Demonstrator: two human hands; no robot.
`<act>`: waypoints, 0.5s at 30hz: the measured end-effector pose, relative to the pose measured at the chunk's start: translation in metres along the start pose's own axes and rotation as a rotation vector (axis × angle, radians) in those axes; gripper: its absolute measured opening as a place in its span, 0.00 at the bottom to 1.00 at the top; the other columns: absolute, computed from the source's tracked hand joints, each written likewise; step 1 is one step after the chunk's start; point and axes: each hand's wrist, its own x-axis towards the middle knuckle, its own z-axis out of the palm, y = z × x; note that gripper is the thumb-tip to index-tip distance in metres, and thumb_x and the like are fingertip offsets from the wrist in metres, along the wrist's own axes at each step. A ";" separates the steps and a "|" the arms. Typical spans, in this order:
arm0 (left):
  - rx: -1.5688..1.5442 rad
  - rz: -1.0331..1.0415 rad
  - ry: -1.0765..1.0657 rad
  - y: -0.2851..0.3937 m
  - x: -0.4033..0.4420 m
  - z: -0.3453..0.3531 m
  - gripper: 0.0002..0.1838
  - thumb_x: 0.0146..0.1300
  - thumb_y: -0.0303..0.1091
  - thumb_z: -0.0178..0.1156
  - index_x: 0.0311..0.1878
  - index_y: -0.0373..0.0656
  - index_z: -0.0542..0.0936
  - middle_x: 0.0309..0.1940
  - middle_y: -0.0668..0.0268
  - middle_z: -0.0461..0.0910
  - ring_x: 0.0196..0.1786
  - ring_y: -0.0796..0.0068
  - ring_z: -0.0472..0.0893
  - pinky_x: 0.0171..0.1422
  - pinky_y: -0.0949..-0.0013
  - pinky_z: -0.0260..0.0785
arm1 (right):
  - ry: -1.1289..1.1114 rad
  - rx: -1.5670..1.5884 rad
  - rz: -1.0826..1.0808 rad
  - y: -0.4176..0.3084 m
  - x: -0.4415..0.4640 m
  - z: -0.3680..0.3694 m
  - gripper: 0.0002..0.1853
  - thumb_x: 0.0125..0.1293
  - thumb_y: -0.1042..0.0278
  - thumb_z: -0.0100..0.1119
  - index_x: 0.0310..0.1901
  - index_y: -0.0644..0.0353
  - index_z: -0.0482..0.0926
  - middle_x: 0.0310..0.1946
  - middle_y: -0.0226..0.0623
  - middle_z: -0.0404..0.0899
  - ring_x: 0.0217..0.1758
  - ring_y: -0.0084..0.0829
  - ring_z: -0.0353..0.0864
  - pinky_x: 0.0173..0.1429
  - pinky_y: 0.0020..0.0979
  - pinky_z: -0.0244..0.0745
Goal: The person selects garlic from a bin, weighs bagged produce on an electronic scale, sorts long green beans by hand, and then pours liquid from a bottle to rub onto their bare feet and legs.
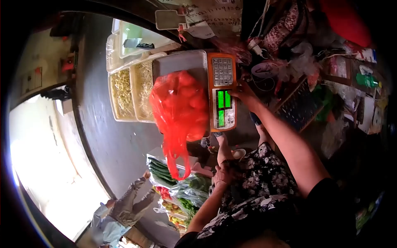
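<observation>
My right hand [245, 94] reaches to the orange-framed edge of a digital scale [233, 120], its fingers touching the panel between the keypad [222, 71] and the lit green display [221, 99]. It holds nothing that I can see. On the metal weighing plate [178, 62] lies a full red plastic bag [182, 99], its handles [178, 163] hanging over the side. Roundish lumps bulge inside; their kind is hidden by the tinted plastic. My left hand [223, 173] rests on my lap against the flowered black clothing [264, 173], fingers loosely stretched and nothing visible in them.
Beyond the scale stand pale tubs [134, 91] of sprouts. Cucumbers [161, 170], leafy greens [188, 206] and other produce are to my left. Another person [128, 204] is farther left near a bright doorway [53, 153]. Plastic bags [304, 60] and clutter fill the right side.
</observation>
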 end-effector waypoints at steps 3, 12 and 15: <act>0.011 0.008 -0.044 0.033 -0.011 0.017 0.39 0.60 0.54 0.55 0.72 0.58 0.52 0.61 0.47 0.62 0.52 0.43 0.78 0.50 0.48 0.72 | -0.172 0.032 -0.089 0.003 0.028 -0.007 0.47 0.52 0.61 0.74 0.69 0.61 0.56 0.55 0.42 0.76 0.52 0.33 0.78 0.50 0.36 0.76; -0.023 -0.032 -0.118 0.085 -0.007 0.067 0.42 0.60 0.60 0.49 0.74 0.59 0.47 0.57 0.42 0.65 0.52 0.42 0.77 0.52 0.48 0.71 | -0.112 0.001 -0.029 0.003 0.060 0.002 0.40 0.49 0.61 0.76 0.60 0.63 0.63 0.52 0.45 0.77 0.54 0.36 0.78 0.56 0.37 0.74; 0.005 -0.068 -0.126 0.092 -0.006 0.070 0.43 0.59 0.60 0.51 0.74 0.56 0.49 0.56 0.43 0.65 0.52 0.43 0.76 0.53 0.50 0.71 | -0.051 -0.045 -0.130 0.000 0.056 0.008 0.36 0.52 0.65 0.74 0.60 0.63 0.65 0.50 0.45 0.78 0.53 0.36 0.78 0.56 0.37 0.74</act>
